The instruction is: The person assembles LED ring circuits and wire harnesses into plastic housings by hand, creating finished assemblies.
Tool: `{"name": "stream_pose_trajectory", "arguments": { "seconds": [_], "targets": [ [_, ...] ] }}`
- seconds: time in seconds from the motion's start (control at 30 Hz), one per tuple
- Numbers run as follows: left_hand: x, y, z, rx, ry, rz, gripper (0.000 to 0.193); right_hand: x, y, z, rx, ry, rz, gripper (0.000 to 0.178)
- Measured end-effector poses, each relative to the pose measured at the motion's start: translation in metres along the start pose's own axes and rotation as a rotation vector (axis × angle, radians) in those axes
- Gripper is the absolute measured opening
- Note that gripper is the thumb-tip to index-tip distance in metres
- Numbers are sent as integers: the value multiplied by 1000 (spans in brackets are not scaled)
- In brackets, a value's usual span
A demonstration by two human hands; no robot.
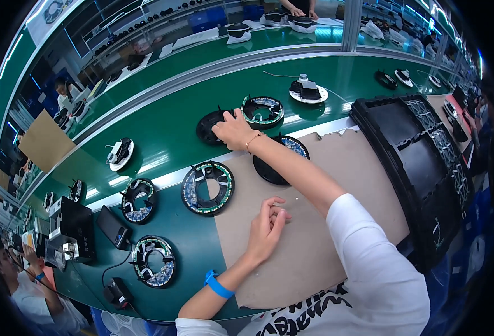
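My right hand [234, 130] reaches across to the green belt, its fingers closed at the right edge of a black round housing [208, 129]. Just beyond it on the belt lies a ring-shaped black housing [263, 124] with a circuit board and a row of small lights. Below my right forearm, another black round housing [269, 168] with a blue board is partly covered by the arm. My left hand [266, 228] hovers over the brown cardboard sheet [314, 241], fingers loosely curled and apart, holding nothing. A ring housing with boards [189, 193] stands left of it.
More ring housings [138, 214] [140, 263] rest on the green bench, beside a black handheld device [112, 227] and a black box [73, 229]. Black trays [420, 162] are stacked at right. White-based assemblies [308, 92] sit along the belt. Co-workers are at far left and back.
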State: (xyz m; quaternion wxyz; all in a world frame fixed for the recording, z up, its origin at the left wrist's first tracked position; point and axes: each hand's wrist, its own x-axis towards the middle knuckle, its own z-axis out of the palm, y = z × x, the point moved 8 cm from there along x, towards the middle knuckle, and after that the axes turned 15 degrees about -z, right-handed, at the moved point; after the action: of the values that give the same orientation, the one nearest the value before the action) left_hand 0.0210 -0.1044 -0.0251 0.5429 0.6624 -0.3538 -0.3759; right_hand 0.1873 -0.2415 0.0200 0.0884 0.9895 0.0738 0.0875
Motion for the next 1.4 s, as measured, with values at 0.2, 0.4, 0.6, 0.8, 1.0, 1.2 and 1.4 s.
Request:
{"name": "stream_pose_trajectory", "arguments": {
  "seconds": [0.2, 0.4, 0.6, 0.8, 1.0, 1.2, 1.4],
  "targets": [
    [-2, 0, -12, -252, 42, 87, 56, -68, -46, -98, 27, 535, -163, 36],
    [-9, -44, -22, -566, -185, 64, 66, -175, -105, -140, 41, 334, -338, 37],
    [-9, 17, 19, -301, -210, 19, 59, -265, -129, -100, 245, 10, -160, 40],
    [-5, -8, 13, 37, -92, -44, 52, -385, -63, -141, 168, 114, 374, 37],
    [-3, -4, 20, 106, 1, -16, 47, -619, -22, -162, -112, -175, 1283, 33],
    [-11, 13, 27, 359, 57, 14, 50, -647, -44, -157, 60, -127, 1385, 32],
    [-15, 26, 33, 511, 117, 87, 38, -619, -60, -147, 529, -53, 1346, 34]
  ]
}}
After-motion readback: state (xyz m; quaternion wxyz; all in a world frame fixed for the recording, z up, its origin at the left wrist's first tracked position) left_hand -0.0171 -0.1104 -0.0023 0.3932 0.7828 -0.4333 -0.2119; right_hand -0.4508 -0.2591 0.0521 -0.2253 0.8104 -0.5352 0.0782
